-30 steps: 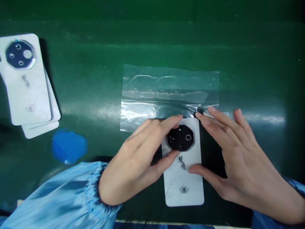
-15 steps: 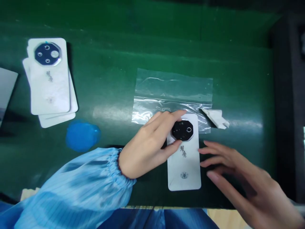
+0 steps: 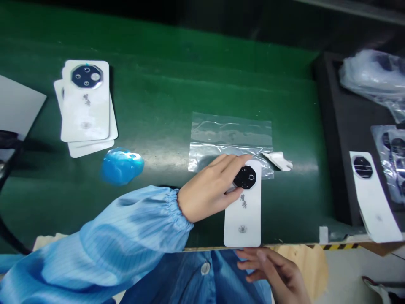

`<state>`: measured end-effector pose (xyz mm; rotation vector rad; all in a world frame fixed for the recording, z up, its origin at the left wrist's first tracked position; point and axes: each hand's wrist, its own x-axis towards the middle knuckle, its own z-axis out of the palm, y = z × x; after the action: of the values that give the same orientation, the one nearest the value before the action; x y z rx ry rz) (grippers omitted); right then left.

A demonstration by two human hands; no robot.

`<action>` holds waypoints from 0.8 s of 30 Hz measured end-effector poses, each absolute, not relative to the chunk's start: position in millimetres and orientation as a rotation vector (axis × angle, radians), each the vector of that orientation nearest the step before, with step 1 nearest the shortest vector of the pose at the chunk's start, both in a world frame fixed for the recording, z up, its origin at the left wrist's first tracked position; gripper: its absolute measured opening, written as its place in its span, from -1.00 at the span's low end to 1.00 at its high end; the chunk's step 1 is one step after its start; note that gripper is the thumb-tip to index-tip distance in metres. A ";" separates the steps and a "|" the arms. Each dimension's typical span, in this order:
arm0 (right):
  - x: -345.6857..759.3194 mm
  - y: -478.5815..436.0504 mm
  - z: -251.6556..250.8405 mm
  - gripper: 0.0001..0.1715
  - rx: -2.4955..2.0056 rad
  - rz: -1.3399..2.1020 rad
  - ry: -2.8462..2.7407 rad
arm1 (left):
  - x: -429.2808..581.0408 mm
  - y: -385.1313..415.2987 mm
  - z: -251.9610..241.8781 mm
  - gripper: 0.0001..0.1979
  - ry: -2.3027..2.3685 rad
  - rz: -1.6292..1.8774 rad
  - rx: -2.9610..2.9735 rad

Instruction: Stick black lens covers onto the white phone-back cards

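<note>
My right hand (image 3: pixel 272 270) hangs half open below the worktop (image 3: pixel 164 84) edge, holding nothing, while my left hand (image 3: pixel 210 190) pinches the black octagonal lens (image 3: pixel 245 177), which sits at the top of a white card (image 3: pixel 243 219) lying on the worktop with its upper end over a clear plastic bag (image 3: pixel 230 135). Just beside the bag lies a white scrap (image 3: pixel 278 161). Further left are a crumpled blue film (image 3: pixel 122 166) and a stack of lens cards (image 3: pixel 85 101), and off to the right a black tray (image 3: pixel 332 126) holds another card (image 3: pixel 373 196) beside bagged lenses (image 3: pixel 392 156).
</note>
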<state>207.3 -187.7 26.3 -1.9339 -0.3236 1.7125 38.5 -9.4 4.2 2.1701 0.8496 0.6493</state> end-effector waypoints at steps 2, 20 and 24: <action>199.6 -193.5 19.1 -0.49 -1.808 1.726 -0.109 | 39.4 -11.7 3.6 -0.41 0.848 0.645 2.180; 201.9 -146.7 37.8 -0.40 -1.568 1.603 -0.473 | 40.2 -13.0 8.3 -0.41 0.853 0.757 2.023; 202.7 -136.7 35.6 -0.51 -1.490 1.572 -0.597 | 33.8 -12.6 19.5 -0.43 0.858 0.868 2.094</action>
<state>202.7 -136.7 35.6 -1.4897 -0.5973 1.5719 33.8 -12.6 19.5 2.0945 0.8585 0.8680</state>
